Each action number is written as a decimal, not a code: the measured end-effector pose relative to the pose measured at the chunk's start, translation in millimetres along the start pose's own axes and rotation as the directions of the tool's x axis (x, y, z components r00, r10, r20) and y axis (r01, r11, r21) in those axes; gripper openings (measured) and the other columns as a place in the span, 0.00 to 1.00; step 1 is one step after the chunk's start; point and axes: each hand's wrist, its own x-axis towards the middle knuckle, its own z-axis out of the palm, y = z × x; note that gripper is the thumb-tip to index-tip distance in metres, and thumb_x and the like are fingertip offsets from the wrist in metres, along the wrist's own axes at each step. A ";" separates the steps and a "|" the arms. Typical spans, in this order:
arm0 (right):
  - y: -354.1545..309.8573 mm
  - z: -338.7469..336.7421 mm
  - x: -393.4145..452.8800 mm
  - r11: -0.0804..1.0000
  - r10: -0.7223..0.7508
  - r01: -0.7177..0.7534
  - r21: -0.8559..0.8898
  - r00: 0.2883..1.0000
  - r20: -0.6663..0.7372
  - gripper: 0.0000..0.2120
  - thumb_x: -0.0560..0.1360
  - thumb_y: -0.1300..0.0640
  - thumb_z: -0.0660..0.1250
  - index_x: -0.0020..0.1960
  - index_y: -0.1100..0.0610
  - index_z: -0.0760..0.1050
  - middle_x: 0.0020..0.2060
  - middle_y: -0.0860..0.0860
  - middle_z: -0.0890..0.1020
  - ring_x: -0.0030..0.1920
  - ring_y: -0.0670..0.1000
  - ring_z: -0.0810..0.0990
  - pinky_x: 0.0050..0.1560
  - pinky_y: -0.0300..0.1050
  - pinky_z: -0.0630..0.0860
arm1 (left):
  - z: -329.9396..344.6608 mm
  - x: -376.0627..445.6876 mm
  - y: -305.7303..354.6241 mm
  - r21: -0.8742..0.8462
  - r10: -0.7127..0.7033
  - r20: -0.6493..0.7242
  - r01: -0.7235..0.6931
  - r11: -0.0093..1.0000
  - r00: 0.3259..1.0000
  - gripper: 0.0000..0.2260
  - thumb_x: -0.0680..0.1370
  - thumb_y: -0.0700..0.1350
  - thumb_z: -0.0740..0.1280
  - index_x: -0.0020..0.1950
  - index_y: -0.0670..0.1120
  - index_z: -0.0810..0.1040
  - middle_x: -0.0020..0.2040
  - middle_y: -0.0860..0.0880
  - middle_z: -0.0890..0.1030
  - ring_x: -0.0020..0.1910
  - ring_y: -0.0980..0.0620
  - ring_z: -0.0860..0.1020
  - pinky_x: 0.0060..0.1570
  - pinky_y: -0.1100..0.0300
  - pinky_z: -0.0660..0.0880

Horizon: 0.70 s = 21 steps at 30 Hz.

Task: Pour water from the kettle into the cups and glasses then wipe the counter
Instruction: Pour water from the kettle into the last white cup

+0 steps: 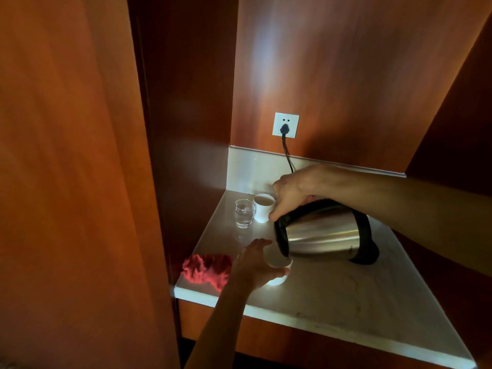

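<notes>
My right hand [292, 191] grips the handle of a steel kettle [322, 231], which is tipped far over to the left with its spout just above a white cup [279, 270]. My left hand [255, 265] holds that cup from the left on the white counter [346, 294]. Farther back stand a clear glass [244, 213] with water in it and a second white cup [263, 207], side by side. A crumpled red cloth [206, 270] lies at the counter's front left corner.
A black cord [288, 155] runs down from a plug in the white wall socket [285, 125]. Wooden panels close the niche at the left, back and right. The counter's front edge runs diagonally toward the lower right.
</notes>
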 end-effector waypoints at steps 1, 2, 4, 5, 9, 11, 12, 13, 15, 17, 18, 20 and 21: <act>-2.9 -0.8 0.9 1.000 0.002 -0.003 -0.011 1.000 -0.004 0.25 0.66 0.32 0.68 0.36 0.56 0.77 0.28 0.53 0.79 0.28 0.55 0.75 0.35 0.43 0.73 | 0.0 0.1 -0.2 -0.001 0.001 -0.005 -0.001 1.000 1.000 0.41 0.56 0.70 0.74 0.67 0.59 0.70 0.64 0.60 0.74 0.62 0.56 0.74 0.61 0.56 0.72; -5.5 -2.1 1.5 1.000 0.003 -0.003 -0.022 1.000 -0.007 0.25 0.66 0.33 0.68 0.36 0.56 0.77 0.28 0.53 0.79 0.28 0.55 0.75 0.35 0.43 0.73 | 0.0 0.0 -0.8 -0.004 0.005 -0.009 -0.005 1.000 1.000 0.42 0.56 0.71 0.73 0.67 0.59 0.70 0.64 0.60 0.75 0.62 0.56 0.75 0.61 0.56 0.72; -10.6 -3.8 3.3 0.999 -0.006 0.006 -0.042 1.000 -0.005 0.24 0.66 0.33 0.69 0.35 0.56 0.76 0.27 0.53 0.78 0.28 0.55 0.75 0.34 0.42 0.72 | 0.3 -0.7 -2.7 -0.007 0.011 -0.013 -0.011 1.000 1.000 0.42 0.56 0.71 0.73 0.67 0.59 0.70 0.64 0.60 0.75 0.61 0.56 0.75 0.59 0.56 0.73; -12.0 -4.2 3.6 0.998 -0.011 0.011 -0.054 1.000 -0.005 0.24 0.67 0.33 0.68 0.34 0.56 0.76 0.27 0.52 0.78 0.27 0.55 0.75 0.34 0.42 0.72 | 0.5 -1.2 -2.5 -0.005 0.018 -0.015 -0.018 1.000 1.000 0.41 0.56 0.71 0.73 0.67 0.59 0.70 0.63 0.60 0.75 0.61 0.56 0.75 0.59 0.56 0.73; -17.8 -6.3 5.3 0.997 -0.015 0.016 -0.074 1.000 0.016 0.25 0.67 0.32 0.68 0.38 0.57 0.79 0.29 0.52 0.80 0.28 0.54 0.75 0.32 0.40 0.71 | 0.9 -2.1 -3.7 -0.018 0.027 -0.013 -0.028 0.999 1.000 0.41 0.56 0.71 0.72 0.66 0.58 0.70 0.63 0.59 0.75 0.60 0.54 0.75 0.59 0.52 0.74; -20.8 -6.8 5.7 0.997 -0.018 0.020 -0.075 0.999 0.027 0.27 0.67 0.32 0.68 0.42 0.58 0.81 0.31 0.52 0.81 0.28 0.54 0.76 0.32 0.40 0.71 | 0.9 -1.7 -5.0 -0.019 0.029 -0.022 -0.030 0.999 0.999 0.41 0.56 0.70 0.73 0.67 0.58 0.70 0.63 0.59 0.75 0.61 0.54 0.76 0.59 0.52 0.74; -22.2 -7.2 5.9 0.997 -0.020 0.022 -0.078 0.999 0.028 0.26 0.67 0.33 0.68 0.42 0.58 0.81 0.31 0.52 0.81 0.28 0.54 0.76 0.32 0.40 0.71 | 0.8 -1.7 -5.6 -0.020 0.033 -0.024 -0.033 0.999 0.999 0.41 0.56 0.70 0.73 0.67 0.58 0.70 0.63 0.59 0.74 0.61 0.54 0.76 0.59 0.52 0.74; -23.2 -7.2 6.4 0.996 -0.022 0.024 -0.082 0.999 0.028 0.25 0.67 0.33 0.68 0.40 0.57 0.80 0.31 0.53 0.80 0.28 0.55 0.75 0.32 0.40 0.71 | 1.4 -1.4 -6.1 -0.021 0.034 -0.026 -0.035 0.999 0.999 0.41 0.56 0.70 0.73 0.66 0.58 0.70 0.63 0.59 0.74 0.60 0.54 0.76 0.59 0.52 0.74; -25.6 -7.6 5.8 0.996 -0.023 0.025 -0.091 0.999 0.029 0.24 0.67 0.33 0.68 0.39 0.56 0.78 0.32 0.53 0.80 0.29 0.55 0.75 0.32 0.41 0.70 | 2.3 -0.9 -7.0 -0.024 0.035 -0.026 -0.036 0.999 0.999 0.41 0.56 0.71 0.72 0.66 0.57 0.71 0.63 0.58 0.75 0.60 0.54 0.76 0.58 0.53 0.74; -28.5 -8.3 4.0 0.994 -0.025 0.028 -0.106 0.999 0.029 0.23 0.67 0.34 0.68 0.39 0.55 0.77 0.34 0.54 0.81 0.30 0.55 0.75 0.33 0.42 0.71 | 2.3 -1.1 -7.6 -0.026 0.032 -0.028 -0.033 0.999 0.999 0.42 0.56 0.71 0.72 0.66 0.57 0.70 0.63 0.58 0.75 0.60 0.53 0.76 0.58 0.52 0.74; -29.4 -8.2 3.6 0.993 -0.028 0.031 -0.110 0.999 0.033 0.23 0.67 0.34 0.68 0.40 0.55 0.77 0.35 0.54 0.82 0.31 0.55 0.76 0.34 0.42 0.71 | 2.4 -0.9 -8.4 -0.026 0.032 -0.029 -0.033 0.999 0.999 0.42 0.56 0.71 0.71 0.66 0.58 0.70 0.64 0.58 0.74 0.61 0.53 0.76 0.59 0.51 0.74; -29.6 -7.5 3.0 0.993 -0.039 0.043 -0.110 0.998 0.042 0.24 0.66 0.33 0.68 0.42 0.55 0.78 0.40 0.56 0.85 0.31 0.56 0.76 0.34 0.43 0.72 | 3.6 -0.1 -9.4 -0.026 0.034 -0.030 -0.035 0.999 0.999 0.42 0.56 0.71 0.71 0.67 0.57 0.70 0.64 0.58 0.74 0.61 0.53 0.75 0.60 0.50 0.74; -28.9 -7.0 2.9 0.993 -0.045 0.050 -0.109 0.998 0.043 0.24 0.66 0.33 0.68 0.43 0.55 0.78 0.42 0.56 0.86 0.31 0.55 0.77 0.35 0.44 0.73 | 4.4 0.1 -10.1 -0.027 0.038 -0.029 -0.039 0.999 0.999 0.42 0.56 0.71 0.71 0.67 0.57 0.69 0.64 0.58 0.74 0.61 0.53 0.75 0.60 0.50 0.73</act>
